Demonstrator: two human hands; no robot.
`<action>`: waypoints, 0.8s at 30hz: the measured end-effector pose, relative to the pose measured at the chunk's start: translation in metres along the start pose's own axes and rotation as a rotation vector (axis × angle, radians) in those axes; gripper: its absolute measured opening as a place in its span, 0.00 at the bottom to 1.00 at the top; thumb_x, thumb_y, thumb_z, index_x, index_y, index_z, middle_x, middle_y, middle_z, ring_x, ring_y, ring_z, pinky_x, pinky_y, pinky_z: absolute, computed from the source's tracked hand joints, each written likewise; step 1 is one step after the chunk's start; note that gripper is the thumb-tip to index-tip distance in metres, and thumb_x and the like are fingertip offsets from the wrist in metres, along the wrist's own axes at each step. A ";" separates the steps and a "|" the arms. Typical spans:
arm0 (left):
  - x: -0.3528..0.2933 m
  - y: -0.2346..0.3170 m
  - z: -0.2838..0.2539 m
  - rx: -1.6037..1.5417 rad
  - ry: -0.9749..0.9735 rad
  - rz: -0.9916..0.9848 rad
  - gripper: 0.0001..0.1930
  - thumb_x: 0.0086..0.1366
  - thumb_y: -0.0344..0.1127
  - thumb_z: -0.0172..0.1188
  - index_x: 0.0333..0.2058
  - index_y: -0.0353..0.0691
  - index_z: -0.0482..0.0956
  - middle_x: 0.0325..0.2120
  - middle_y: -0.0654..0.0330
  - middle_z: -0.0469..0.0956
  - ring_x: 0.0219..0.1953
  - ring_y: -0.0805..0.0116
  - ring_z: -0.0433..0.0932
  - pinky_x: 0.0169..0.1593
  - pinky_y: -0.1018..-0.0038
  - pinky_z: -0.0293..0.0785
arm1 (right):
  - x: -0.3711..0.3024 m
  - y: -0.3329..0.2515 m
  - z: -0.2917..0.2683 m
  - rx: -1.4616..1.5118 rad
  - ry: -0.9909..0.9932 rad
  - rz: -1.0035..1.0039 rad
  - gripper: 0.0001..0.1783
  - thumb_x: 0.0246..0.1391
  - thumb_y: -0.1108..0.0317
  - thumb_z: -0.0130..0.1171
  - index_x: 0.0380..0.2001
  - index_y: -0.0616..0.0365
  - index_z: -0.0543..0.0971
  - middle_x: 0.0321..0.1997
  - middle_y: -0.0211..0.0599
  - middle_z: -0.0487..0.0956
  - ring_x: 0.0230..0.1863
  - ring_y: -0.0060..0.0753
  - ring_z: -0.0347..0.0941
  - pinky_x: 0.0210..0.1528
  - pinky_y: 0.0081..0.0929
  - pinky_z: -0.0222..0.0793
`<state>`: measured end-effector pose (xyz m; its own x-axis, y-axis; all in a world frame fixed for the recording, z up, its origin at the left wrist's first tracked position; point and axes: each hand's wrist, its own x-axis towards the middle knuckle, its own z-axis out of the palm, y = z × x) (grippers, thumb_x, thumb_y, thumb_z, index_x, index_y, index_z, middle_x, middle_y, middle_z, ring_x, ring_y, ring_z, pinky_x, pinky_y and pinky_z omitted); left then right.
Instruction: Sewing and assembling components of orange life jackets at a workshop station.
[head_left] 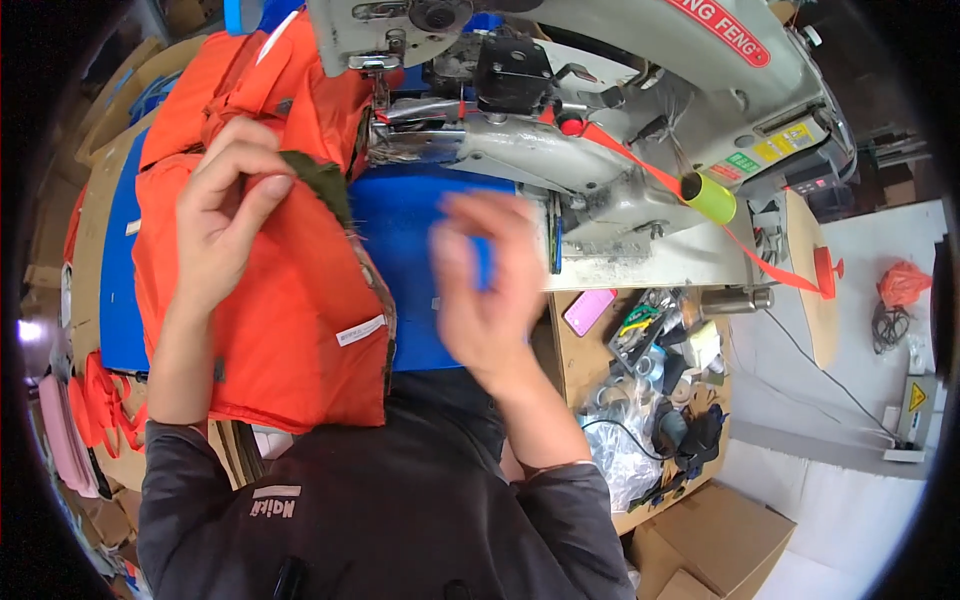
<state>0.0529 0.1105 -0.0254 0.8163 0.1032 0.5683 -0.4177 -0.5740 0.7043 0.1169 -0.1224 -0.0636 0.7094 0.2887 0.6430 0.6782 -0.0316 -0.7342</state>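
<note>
Over my lap and the blue surface (432, 345) lies an orange fabric piece (270, 330), which looks like a vest. It has a small white label (361, 332) near its right edge. My left hand (225, 205) is closed at its upper part, thumb and fingers pinched on the cloth. A dark green cloth edge (322, 185) shows beside those fingertips, with loose threads below it. My right hand (490, 280) is over the blue surface, apart from the orange cloth; motion smears its fingers. Just beyond both hands is the sewing machine's arm (500, 140).
Orange webbing (640, 158) runs from the machine through a yellow-green tube (708, 198) to a reel (825, 272). At right, a pink phone (590, 311), tools and plastic bags crowd a wooden shelf. A cardboard box (710, 540) stands below. More orange cloth (195, 95) lies at upper left.
</note>
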 end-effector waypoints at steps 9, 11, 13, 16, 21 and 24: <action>-0.015 0.009 -0.019 0.015 -0.093 0.021 0.03 0.59 0.24 0.58 0.31 0.32 0.74 0.36 0.57 0.68 0.38 0.67 0.68 0.44 0.75 0.64 | -0.241 0.201 -0.173 -1.046 0.250 0.711 0.24 0.59 0.61 0.56 0.54 0.64 0.71 0.56 0.61 0.65 0.56 0.60 0.62 0.63 0.45 0.55; -0.017 0.006 -0.020 0.066 -0.096 0.015 0.04 0.60 0.26 0.58 0.31 0.33 0.74 0.36 0.57 0.68 0.37 0.68 0.67 0.43 0.76 0.64 | -0.260 0.215 -0.174 -1.069 0.048 0.781 0.29 0.60 0.53 0.54 0.59 0.58 0.67 0.66 0.64 0.54 0.66 0.62 0.51 0.66 0.46 0.50; -0.022 0.003 -0.024 0.053 -0.104 -0.038 0.04 0.60 0.27 0.58 0.31 0.33 0.74 0.36 0.57 0.68 0.37 0.68 0.67 0.43 0.76 0.64 | -0.242 0.210 -0.166 -1.030 -0.083 0.875 0.31 0.59 0.48 0.52 0.61 0.52 0.67 0.69 0.66 0.49 0.70 0.66 0.44 0.68 0.50 0.48; -0.020 0.004 -0.025 0.060 -0.124 -0.060 0.04 0.61 0.27 0.58 0.31 0.33 0.74 0.36 0.57 0.68 0.38 0.69 0.68 0.43 0.76 0.65 | -0.231 0.234 -0.168 -1.189 -0.179 0.974 0.34 0.60 0.45 0.50 0.64 0.52 0.65 0.70 0.67 0.47 0.71 0.66 0.41 0.70 0.50 0.44; -0.018 0.007 -0.024 0.078 -0.118 -0.049 0.04 0.61 0.27 0.59 0.31 0.32 0.74 0.36 0.57 0.69 0.38 0.70 0.68 0.43 0.76 0.65 | -0.231 0.255 -0.188 -1.151 -0.021 0.868 0.36 0.61 0.49 0.50 0.64 0.62 0.61 0.69 0.69 0.46 0.71 0.64 0.42 0.71 0.45 0.42; -0.018 0.008 -0.024 0.082 -0.125 -0.029 0.04 0.61 0.27 0.59 0.31 0.32 0.74 0.36 0.57 0.69 0.38 0.70 0.68 0.42 0.76 0.65 | -0.244 0.240 -0.185 -0.934 0.249 0.755 0.30 0.63 0.56 0.50 0.57 0.73 0.65 0.64 0.66 0.59 0.66 0.59 0.55 0.67 0.40 0.51</action>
<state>0.0253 0.1237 -0.0200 0.8732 0.0216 0.4869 -0.3633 -0.6373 0.6797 0.1420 -0.3778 -0.3561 0.9318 -0.2862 0.2233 -0.1144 -0.8152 -0.5677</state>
